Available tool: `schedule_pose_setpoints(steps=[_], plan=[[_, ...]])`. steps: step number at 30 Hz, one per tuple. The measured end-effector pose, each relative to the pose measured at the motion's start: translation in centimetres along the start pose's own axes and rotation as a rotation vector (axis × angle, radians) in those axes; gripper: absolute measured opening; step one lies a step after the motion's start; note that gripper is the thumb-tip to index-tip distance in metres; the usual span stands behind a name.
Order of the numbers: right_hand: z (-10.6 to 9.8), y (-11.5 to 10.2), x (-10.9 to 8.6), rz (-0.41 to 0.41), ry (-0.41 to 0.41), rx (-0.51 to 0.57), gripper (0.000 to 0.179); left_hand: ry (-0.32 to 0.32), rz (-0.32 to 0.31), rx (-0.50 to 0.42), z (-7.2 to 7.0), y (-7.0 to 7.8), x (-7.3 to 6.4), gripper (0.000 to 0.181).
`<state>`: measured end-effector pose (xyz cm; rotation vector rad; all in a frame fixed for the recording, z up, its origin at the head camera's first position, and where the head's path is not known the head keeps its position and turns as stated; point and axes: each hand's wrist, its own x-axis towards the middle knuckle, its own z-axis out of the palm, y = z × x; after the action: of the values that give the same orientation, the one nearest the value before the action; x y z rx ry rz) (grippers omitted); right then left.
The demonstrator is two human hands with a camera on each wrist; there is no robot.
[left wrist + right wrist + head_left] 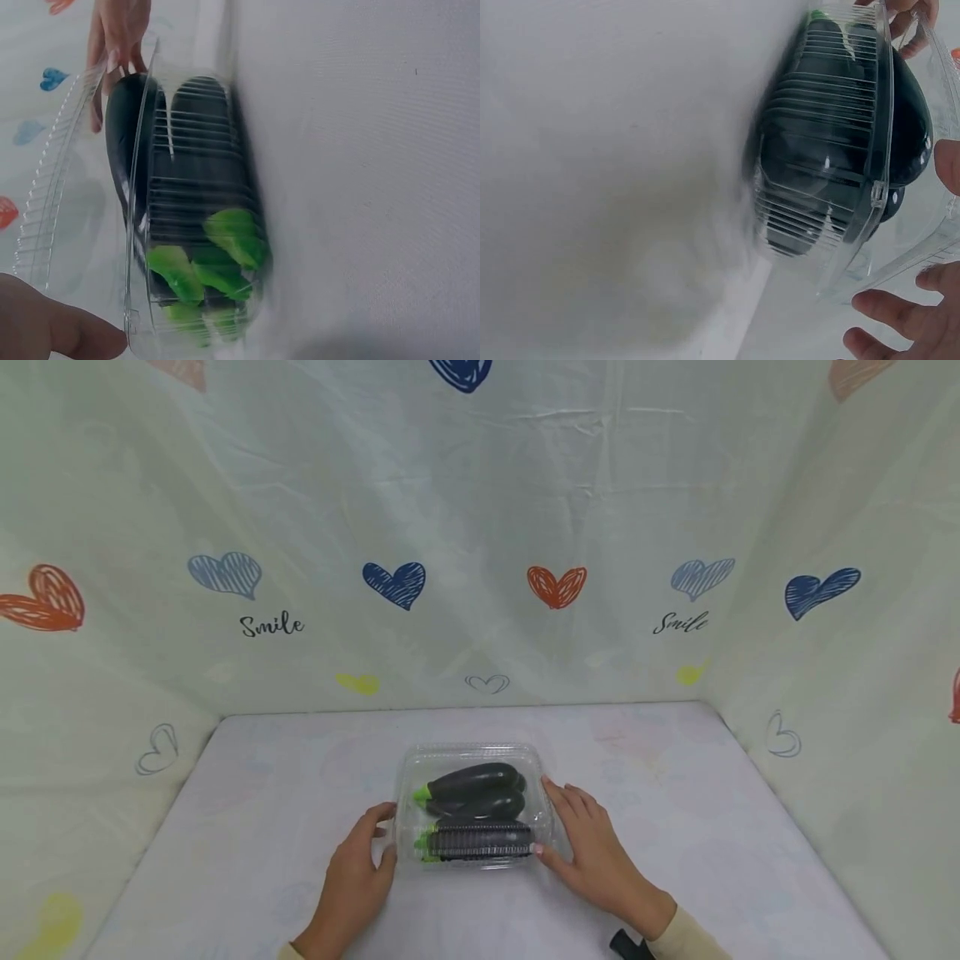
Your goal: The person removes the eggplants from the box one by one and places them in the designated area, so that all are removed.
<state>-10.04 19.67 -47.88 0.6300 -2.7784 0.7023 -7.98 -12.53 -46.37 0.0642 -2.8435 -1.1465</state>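
Observation:
A clear plastic clamshell box [407, 768] rests on the white table, with several dark eggplants [480, 803] with green caps inside. Its ribbed front wall [821, 97] stands in front of them, and in both wrist views the lid [56, 187] slopes up from the base. My left hand [360, 868] is at the box's left side, thumb and fingers spread along the edge. In the left wrist view, that thumb [86, 334] lies right at the rim. On the opposite side, my right hand [596, 847] touches the lid edge with extended fingers, its thumb near the front corner.
The table [270, 793] meets a pale cloth backdrop [480, 510] printed with hearts and "Smile" at the back and sides. A black strap end [628, 945] shows beside the cream right sleeve [686, 937].

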Motion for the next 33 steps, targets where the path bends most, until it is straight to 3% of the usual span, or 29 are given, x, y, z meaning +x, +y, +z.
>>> schedule_pose_setpoints(steps=[10, 25, 33], plan=[[-1.0, -0.2, 0.9, -0.019, 0.039, -0.023, 0.083, -0.010, 0.020, -0.069, -0.2, -0.5, 0.6, 0.071], [-2.0, -0.4, 2.2, -0.020, 0.091, 0.064, 0.071, -0.128, -0.060, -0.295, -0.8, -1.1, 2.6, 0.053], [-2.4, -0.3, 3.0, -0.011, 0.113, 0.111, 0.067, -0.153, -0.111, -0.412, -1.0, -1.2, 2.9, 0.053]])
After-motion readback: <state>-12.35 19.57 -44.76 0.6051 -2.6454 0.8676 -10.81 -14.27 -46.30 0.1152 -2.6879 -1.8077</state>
